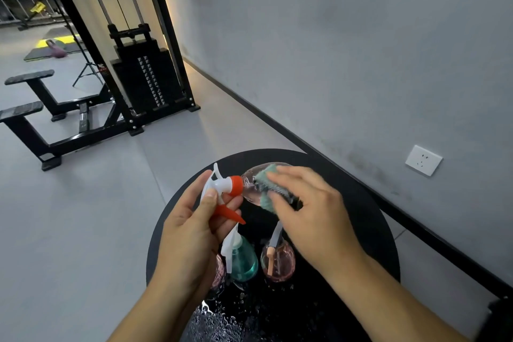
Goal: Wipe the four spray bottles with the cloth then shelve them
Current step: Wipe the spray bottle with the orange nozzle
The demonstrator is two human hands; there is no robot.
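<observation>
A clear pink bottle (pixel 251 189) with an orange-and-white sprayer is held horizontally, a teal cloth (pixel 268 189) pressed against it. Teal bottle (pixel 244 261) and pink bottle (pixel 279 264) are stood upright below it.

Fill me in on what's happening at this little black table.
A person is wiping a clear pinkish spray bottle, held on its side above the round black table. The left hand grips its white and orange spray head, and the right hand presses a teal cloth against the body. A teal bottle and a pink bottle stand on the table below; another, partly hidden behind the left hand, stands beside them. Water droplets cover the table's near edge.
</observation>
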